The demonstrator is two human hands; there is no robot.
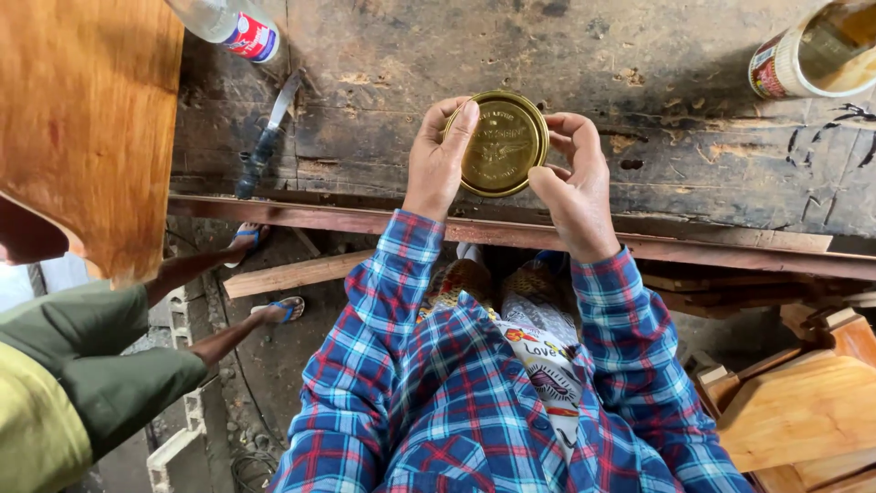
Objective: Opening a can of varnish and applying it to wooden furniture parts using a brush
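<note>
Round gold tin (503, 144) clasped between left hand (438, 160), right hand (577, 187)

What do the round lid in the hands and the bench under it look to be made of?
The lid, held by the left hand and right hand, looks like gold-lacquered metal: glossy sheen, embossed relief, rolled rim. The bench looks like bare, weathered wood: dull grey-brown grain, cracks, stains.

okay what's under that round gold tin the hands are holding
Under the gold tin lies the worn, stained wooden workbench. The left hand and right hand grip its rim. The lid is on, so its contents and the bench directly beneath are hidden.
</note>
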